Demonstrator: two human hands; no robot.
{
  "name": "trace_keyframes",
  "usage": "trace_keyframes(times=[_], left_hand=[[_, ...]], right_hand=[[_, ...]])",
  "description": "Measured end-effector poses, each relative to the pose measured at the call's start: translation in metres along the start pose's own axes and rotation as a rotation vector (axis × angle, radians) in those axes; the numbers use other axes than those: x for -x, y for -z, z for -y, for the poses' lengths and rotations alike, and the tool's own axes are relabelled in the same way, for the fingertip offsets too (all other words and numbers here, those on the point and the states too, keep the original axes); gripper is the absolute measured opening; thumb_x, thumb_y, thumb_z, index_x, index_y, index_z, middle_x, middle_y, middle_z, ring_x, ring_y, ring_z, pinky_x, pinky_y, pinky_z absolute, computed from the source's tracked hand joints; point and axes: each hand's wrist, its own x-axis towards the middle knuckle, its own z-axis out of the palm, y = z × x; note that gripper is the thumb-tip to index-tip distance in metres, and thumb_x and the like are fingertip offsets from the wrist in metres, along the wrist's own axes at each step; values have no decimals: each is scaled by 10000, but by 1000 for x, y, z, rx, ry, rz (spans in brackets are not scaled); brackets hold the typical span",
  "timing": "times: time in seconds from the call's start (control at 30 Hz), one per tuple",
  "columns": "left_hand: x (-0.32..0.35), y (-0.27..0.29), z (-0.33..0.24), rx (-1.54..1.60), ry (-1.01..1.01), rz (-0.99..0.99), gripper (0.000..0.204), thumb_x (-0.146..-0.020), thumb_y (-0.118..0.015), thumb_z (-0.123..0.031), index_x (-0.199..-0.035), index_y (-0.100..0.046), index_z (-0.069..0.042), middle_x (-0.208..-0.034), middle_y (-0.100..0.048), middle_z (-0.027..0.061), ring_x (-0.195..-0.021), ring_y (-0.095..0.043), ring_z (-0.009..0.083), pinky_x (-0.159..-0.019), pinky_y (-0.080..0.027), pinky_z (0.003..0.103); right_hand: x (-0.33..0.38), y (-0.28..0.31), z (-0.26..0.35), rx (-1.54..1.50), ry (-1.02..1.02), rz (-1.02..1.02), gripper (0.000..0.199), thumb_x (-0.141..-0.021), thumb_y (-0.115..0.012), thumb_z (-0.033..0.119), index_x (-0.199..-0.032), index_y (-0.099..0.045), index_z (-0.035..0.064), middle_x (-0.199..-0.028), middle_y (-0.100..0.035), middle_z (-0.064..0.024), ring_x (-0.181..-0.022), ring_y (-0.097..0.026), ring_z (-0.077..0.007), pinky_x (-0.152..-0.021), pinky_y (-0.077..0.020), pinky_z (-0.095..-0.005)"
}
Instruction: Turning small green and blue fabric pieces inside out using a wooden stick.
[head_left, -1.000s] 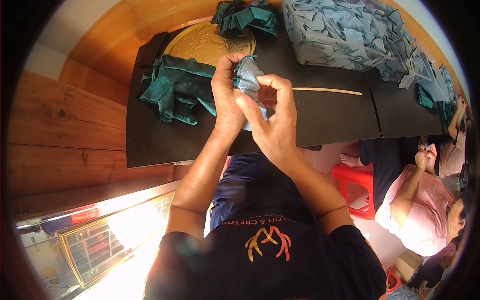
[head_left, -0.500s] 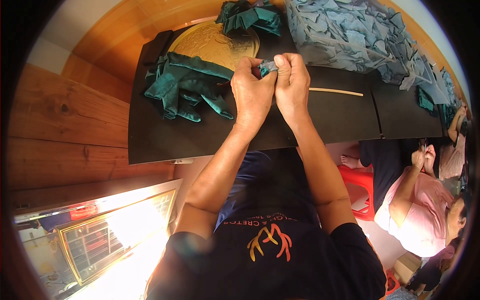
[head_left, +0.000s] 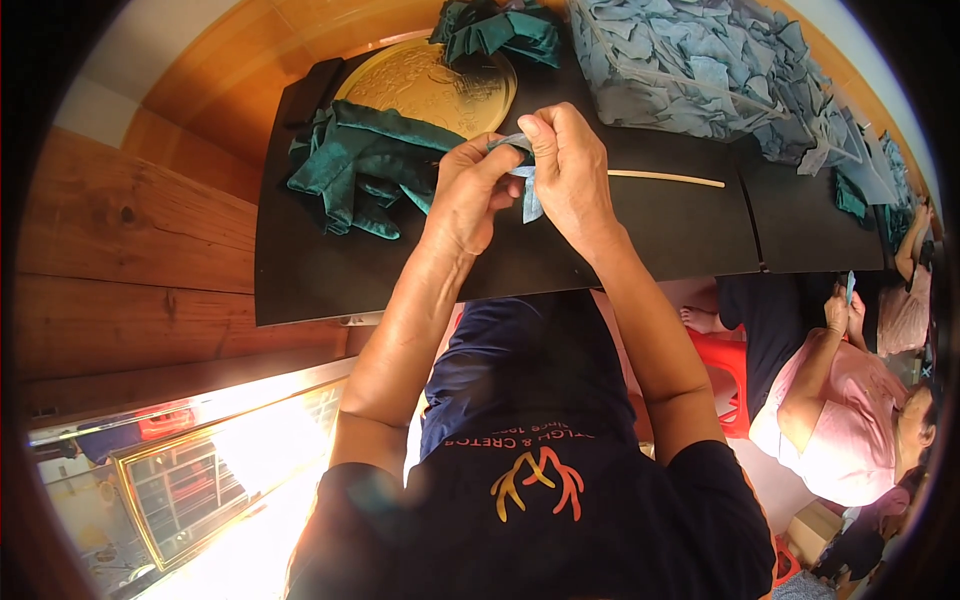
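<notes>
Above the dark table, my left hand [head_left: 468,192] and my right hand [head_left: 568,172] are close together, fingers pinched on a small grey-blue cloth piece [head_left: 532,200]. Part of it hangs below my fingers, and a strip shows above them between the two hands. My grip hides the rest. Left of my left hand lies a loose heap of dark green velvet pieces [head_left: 345,175], narrow and tube-like. A thin pale wooden stick [head_left: 668,178] rests on the table just right of my right hand.
A round gold embossed tray [head_left: 400,85] lies at the far left, with more green velvet pieces [head_left: 500,35] by its far edge. A clear bin heaped with grey-blue cloth pieces [head_left: 690,70] stands far right. At right, a person in a pink top [head_left: 840,420] sits near a red stool [head_left: 722,365].
My hands have shifted slightly and my left hand has turned. The grey-blue cloth now hangs below my fingers, where green and grey cloth showed at my fingertips before.
</notes>
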Motion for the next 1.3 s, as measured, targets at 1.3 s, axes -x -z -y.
trace_keyframes(times=[1.3], left_hand=[[15, 4, -5, 489, 285, 703, 132, -1011, -460, -209, -1017, -542, -105, -488, -362, -69, -323, -300, 48, -323, -216, 191]], right_hand=[[-11, 0, -20, -768, -284, 222, 212, -965, -579, 242, -934, -558, 34, -822, -552, 20, -746, -479, -41, -670, -405, -192]])
